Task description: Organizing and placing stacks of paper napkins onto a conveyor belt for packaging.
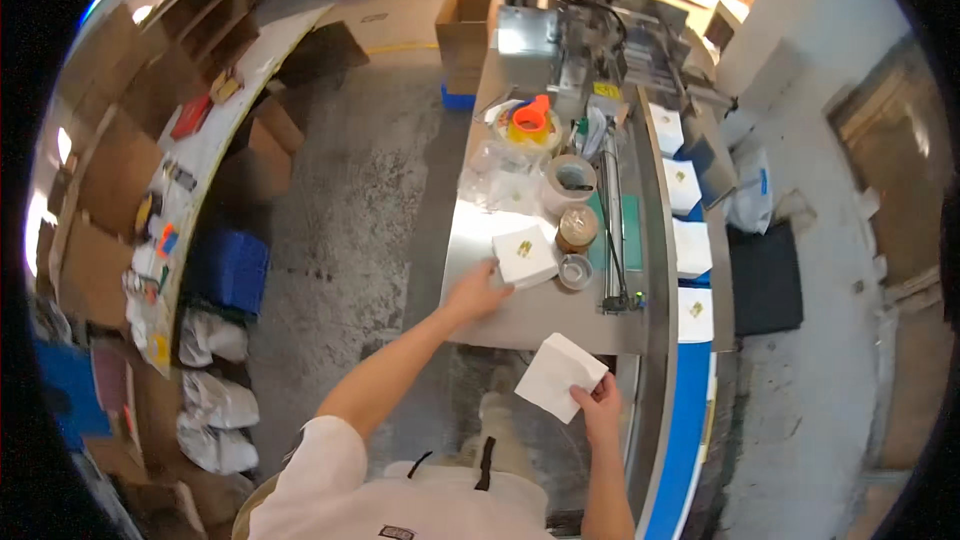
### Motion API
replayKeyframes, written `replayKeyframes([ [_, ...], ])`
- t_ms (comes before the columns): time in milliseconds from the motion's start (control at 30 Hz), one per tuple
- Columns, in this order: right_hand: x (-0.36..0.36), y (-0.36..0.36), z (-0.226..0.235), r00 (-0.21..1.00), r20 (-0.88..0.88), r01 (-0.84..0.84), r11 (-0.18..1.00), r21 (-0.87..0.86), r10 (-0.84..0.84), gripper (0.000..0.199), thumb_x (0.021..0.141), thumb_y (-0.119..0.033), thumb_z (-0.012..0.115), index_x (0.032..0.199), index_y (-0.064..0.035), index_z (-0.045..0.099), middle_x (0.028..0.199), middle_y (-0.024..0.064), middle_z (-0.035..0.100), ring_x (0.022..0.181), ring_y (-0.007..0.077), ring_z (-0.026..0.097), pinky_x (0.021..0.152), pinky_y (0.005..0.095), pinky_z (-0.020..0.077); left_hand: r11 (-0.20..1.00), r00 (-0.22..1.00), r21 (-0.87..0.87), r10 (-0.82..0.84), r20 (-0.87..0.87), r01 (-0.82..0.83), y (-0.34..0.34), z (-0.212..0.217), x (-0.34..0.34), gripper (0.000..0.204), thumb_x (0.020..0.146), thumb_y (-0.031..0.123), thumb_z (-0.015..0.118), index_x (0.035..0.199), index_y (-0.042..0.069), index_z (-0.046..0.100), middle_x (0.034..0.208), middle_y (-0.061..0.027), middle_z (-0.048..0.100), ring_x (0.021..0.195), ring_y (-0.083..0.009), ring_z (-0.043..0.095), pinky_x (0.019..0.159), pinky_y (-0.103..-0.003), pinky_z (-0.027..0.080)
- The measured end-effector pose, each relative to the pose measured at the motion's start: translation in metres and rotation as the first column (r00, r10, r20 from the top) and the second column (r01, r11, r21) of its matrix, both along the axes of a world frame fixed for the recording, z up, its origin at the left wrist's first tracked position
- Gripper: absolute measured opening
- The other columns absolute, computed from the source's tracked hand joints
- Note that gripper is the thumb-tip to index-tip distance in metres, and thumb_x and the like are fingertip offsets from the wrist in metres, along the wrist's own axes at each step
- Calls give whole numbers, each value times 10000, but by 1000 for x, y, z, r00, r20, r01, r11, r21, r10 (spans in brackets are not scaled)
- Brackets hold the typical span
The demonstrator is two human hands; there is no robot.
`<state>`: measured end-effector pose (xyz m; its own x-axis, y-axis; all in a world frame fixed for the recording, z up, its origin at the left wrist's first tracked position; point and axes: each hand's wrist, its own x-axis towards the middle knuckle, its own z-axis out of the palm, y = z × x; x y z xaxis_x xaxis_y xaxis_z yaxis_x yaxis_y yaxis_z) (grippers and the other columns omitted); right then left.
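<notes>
Blue flat conveyor belt (680, 420) as landmark. Left of it, on the grey metal table (545, 313), sits a white square paper stack with gold mark (517, 267); left hand (475, 297) at its near corner, blurred, can't tell if gripping. Right hand (600, 406), also left of belt, pinches a plain white paper square (550, 377) by its edge. That edge pinch might let it slip; a left-hand bump might skew the stack.

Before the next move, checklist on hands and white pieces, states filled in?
1. Right hand holding the plain white square: ok, thumb on its face.
2. Mark on that square's underside: cannot tell, hidden.
3. Left hand gripping the gold-marked white stack: cannot tell, fingers at its edge, blurred.
4. Stack's gold mark facing up: ok.
5. White pieces in single file on the blue conveyor belt: ok, four visible.
</notes>
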<state>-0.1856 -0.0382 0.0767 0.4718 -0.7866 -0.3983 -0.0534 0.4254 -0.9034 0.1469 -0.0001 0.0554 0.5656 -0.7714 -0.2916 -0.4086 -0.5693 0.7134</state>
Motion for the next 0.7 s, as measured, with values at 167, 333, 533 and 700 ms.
replayKeyframes([
  [167,25,-47,-34,1000,11,-8,996,90,7,516,784,14,730,1247,13,502,1123,105,645,1016,184,637,887,316,510,980,960,119,-184,212,161,-111,-61,88,855,643,432,808,1350,43,523,1207,-209,636,1124,-356,606,960,-404,483],
  [333,31,-66,-60,1000,-22,10,994,109,-8,554,788,15,728,1280,17,473,1172,118,624,1053,195,619,923,329,490,963,963,115,-255,89,244,-121,-88,90,747,604,438,817,1202,25,642,1097,-171,689,985,-308,670,870,-398,514],
  [533,53,-83,-42,991,-133,-9,998,63,17,585,791,11,731,1304,20,449,1210,125,597,1109,197,583,966,335,460,979,945,178,153,-289,-104,-48,-93,54,521,697,453,795,934,-5,720,832,-127,723,734,-229,691,711,-347,532],
  [700,65,-79,-40,988,-143,68,997,26,-64,608,794,19,733,1320,21,427,1214,129,591,1108,192,579,965,325,455,931,889,245,340,-307,-271,-7,-114,55,577,786,442,757,1102,-33,674,920,-120,718,822,-197,677,756,-328,524],
])
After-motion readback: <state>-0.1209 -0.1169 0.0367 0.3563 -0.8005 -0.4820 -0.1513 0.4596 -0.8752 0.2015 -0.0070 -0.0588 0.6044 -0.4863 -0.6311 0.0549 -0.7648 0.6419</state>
